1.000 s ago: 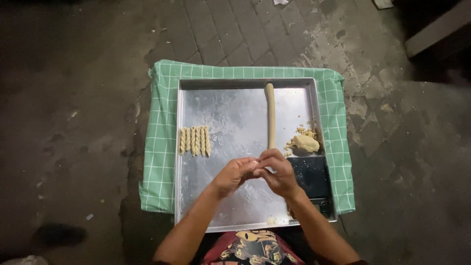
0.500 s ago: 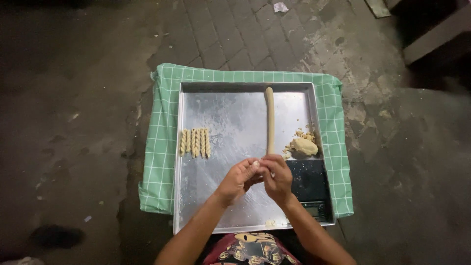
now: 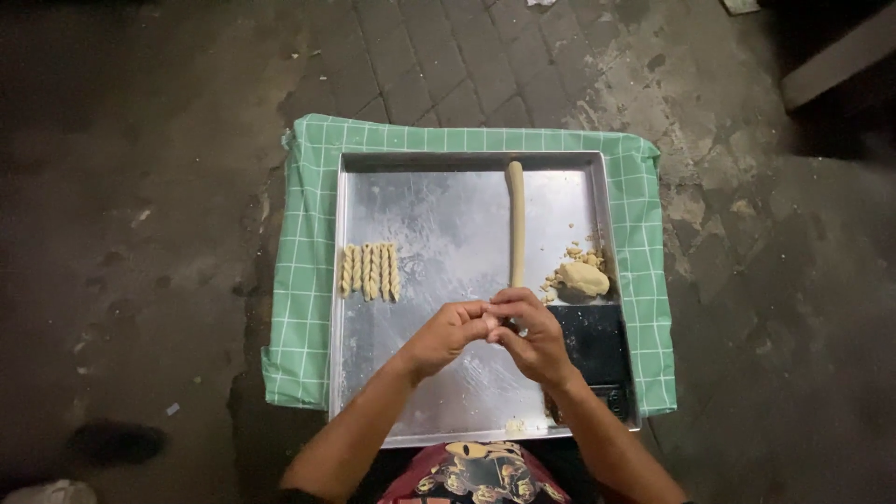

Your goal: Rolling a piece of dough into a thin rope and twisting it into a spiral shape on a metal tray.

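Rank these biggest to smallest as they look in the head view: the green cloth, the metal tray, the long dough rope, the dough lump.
1. green cloth
2. metal tray
3. long dough rope
4. dough lump

Near end of the dough rope (image 3: 515,224) hidden behind the hands at the tray's (image 3: 439,411) middle. Whatever sits pinched between left hand (image 3: 450,334) and right hand (image 3: 530,338) covered by the fingertips; too small to tell. Black scale (image 3: 597,350) at the tray's right near corner partly masked by the right wrist, display unreadable. Both forearms cut off by the bottom edge, along with the patterned garment (image 3: 471,471). Crumbs (image 3: 581,252) beside the dough lump (image 3: 584,278) at the tray's right edge too fine to count. Cloth (image 3: 303,280) mostly covered by the tray. Pale thing (image 3: 42,492) at bottom left corner cropped, unidentifiable.
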